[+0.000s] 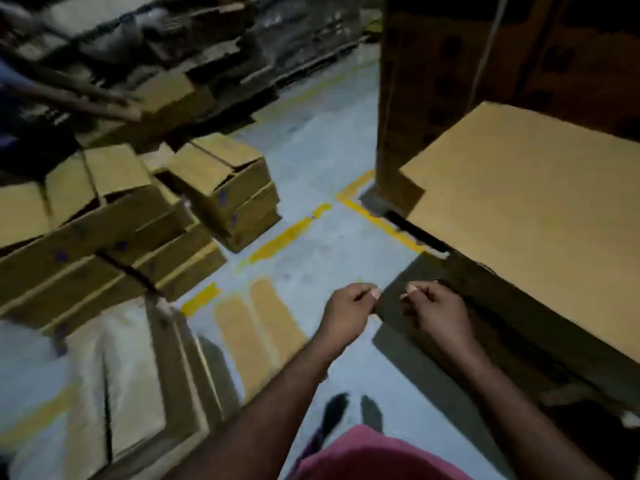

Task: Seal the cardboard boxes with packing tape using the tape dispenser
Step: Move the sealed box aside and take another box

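Head view, blurred: both hands are out in front over the floor (pixel 311 237), the left hand (pixel 349 306) and right hand (pixel 433 306) close together. Each is curled narrow, thumb tip against forefinger, with nothing I can make out between them. They hang just beside the near corner of a big closed box (pixel 519 220) on the right. More boxes (pixel 221 195) are stacked on the floor to the left, some with flaps lifted, beside a yellow line (pixel 284 237). Flat cardboard (pixel 121 375) lies at the lower left. No tape dispenser shows anywhere, so sealing looks not yet begun on any box in view; this seems a gap between boxes. The next move likely calls for finding the dispenser, then pressing flaps shut on one box and running tape along its seam.
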Tool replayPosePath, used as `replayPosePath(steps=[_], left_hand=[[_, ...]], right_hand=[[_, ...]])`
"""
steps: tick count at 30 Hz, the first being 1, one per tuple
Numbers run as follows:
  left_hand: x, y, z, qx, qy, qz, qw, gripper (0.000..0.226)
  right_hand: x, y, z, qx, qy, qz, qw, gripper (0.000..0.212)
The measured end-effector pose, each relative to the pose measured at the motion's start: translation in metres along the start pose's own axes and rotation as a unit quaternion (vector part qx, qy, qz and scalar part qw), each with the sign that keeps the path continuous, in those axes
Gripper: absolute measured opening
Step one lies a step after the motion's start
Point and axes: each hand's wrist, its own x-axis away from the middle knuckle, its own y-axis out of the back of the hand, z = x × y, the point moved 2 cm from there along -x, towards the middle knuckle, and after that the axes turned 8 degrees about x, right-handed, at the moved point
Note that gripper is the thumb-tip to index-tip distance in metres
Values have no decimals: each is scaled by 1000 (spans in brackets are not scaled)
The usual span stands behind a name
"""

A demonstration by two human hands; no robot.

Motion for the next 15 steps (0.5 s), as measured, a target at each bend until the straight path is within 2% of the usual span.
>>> replayPosePath(steps=[6,12,15], left_hand=[[35,104,33,53,34,-159,985,15],[70,144,62,94,63,-288,951,12],[91,151,81,105,98,-338,930,17]], right_hand=[[2,-105,44,-1,19,155,988,17],[8,-157,56,34,58,259,964,19],[9,-173,57,55,58,312,947,18]])
